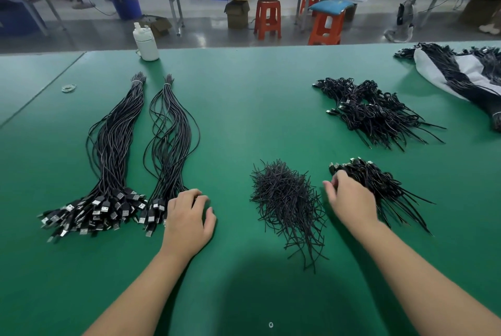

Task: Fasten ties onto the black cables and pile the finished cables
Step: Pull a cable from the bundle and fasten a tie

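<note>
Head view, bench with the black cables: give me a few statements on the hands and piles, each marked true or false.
1. The left hand rests at the plug end of a long cable bundle. True.
2. The right hand is on the loose ties. False: it is on the small pile of coiled cables right of them.
3. A white bottle stands at the table's far edge. True.
4. Only one long bundle lies on the left. False: two lie side by side.

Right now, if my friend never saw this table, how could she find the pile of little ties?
Start at the big green table and look near the front edge, between the person's two hands. The pile of ties sits there like a messy black bird's nest of short thin strands. Unlike the long cable bundles to its left and the finished cables to its right, its strands have no plugs.
</note>
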`<act>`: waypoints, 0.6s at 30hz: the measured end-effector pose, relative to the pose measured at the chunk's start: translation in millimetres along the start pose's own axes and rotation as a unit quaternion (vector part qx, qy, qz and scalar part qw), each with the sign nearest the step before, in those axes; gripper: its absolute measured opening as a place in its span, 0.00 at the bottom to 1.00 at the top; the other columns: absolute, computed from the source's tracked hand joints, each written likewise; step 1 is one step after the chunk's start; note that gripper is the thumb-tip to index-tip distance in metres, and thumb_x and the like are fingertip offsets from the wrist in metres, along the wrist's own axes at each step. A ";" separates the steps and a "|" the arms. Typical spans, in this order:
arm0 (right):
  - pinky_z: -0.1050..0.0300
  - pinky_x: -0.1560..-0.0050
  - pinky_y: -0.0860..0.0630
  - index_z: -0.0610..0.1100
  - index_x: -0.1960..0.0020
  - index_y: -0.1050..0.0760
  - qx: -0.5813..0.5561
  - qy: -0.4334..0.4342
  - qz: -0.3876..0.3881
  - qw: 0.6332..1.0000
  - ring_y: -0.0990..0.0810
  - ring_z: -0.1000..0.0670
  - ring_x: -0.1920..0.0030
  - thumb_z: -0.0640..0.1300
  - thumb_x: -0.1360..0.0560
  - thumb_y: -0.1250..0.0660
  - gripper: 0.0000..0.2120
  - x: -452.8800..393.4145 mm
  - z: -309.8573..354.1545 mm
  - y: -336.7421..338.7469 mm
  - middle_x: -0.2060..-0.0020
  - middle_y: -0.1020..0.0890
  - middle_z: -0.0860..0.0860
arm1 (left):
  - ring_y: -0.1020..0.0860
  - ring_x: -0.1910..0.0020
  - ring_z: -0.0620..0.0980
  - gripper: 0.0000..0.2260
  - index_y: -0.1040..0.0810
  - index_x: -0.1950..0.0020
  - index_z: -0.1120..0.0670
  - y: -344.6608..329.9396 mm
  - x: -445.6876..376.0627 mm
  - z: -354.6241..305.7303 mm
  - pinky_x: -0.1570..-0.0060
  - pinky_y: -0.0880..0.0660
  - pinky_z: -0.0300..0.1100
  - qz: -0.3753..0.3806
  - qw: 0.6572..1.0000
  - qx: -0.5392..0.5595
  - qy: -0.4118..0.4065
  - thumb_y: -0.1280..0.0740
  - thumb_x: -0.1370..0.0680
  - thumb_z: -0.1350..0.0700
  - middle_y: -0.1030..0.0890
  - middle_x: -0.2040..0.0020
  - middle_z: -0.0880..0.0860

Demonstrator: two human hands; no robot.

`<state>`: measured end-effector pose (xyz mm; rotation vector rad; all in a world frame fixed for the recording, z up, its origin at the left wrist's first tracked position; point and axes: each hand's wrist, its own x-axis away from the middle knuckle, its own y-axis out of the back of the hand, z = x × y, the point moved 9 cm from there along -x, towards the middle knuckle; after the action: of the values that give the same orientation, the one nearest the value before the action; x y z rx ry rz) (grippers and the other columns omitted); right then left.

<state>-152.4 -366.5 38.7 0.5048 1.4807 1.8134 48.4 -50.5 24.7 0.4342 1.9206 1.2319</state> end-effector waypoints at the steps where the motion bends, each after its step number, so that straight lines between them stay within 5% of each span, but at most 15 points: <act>1: 0.58 0.79 0.33 0.47 0.58 0.32 -0.047 -0.008 0.004 0.999 0.29 0.54 0.77 0.52 0.18 0.40 0.13 7.0 3.2 -6.3 0.73 0.25 0.53 | 0.24 0.46 0.55 0.15 0.18 0.49 0.59 0.4 0.6 0.0 0.46 0.32 0.50 -0.001 1.000 -0.002 0.000 0.39 0.25 0.51 0.23 0.47 0.55; 12: 0.57 0.76 0.37 0.48 0.60 0.31 -0.173 -0.038 -0.043 0.983 0.31 0.52 0.76 0.47 0.17 0.43 0.13 34.5 -6.4 -20.5 0.73 0.25 0.51 | 0.26 0.43 0.54 0.13 0.20 0.46 0.56 20.0 -0.4 1.7 0.47 0.34 0.50 -0.054 0.998 -0.011 0.043 0.41 0.23 0.54 0.21 0.45 0.53; 15: 0.57 0.76 0.36 0.49 0.61 0.32 -0.170 -0.033 -0.041 0.984 0.31 0.53 0.76 0.47 0.17 0.42 0.13 34.3 -5.9 -22.9 0.73 0.26 0.51 | 0.26 0.47 0.54 0.09 0.19 0.48 0.55 43.4 -12.1 30.8 0.50 0.33 0.50 -0.075 0.986 -0.010 0.148 0.38 0.23 0.57 0.20 0.49 0.52; 18: 0.58 0.77 0.37 0.50 0.61 0.33 -0.155 -0.030 -0.044 0.986 0.30 0.53 0.77 0.48 0.17 0.42 0.13 33.1 -4.2 -20.9 0.74 0.26 0.53 | 0.25 0.50 0.55 0.10 0.19 0.46 0.52 47.6 -36.1 81.0 0.49 0.25 0.51 0.032 0.964 -0.002 0.265 0.39 0.21 0.57 0.20 0.48 0.54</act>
<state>-171.0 -343.4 12.9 0.3297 1.1336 1.8959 127.3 -2.9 65.1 0.1698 2.3626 1.5040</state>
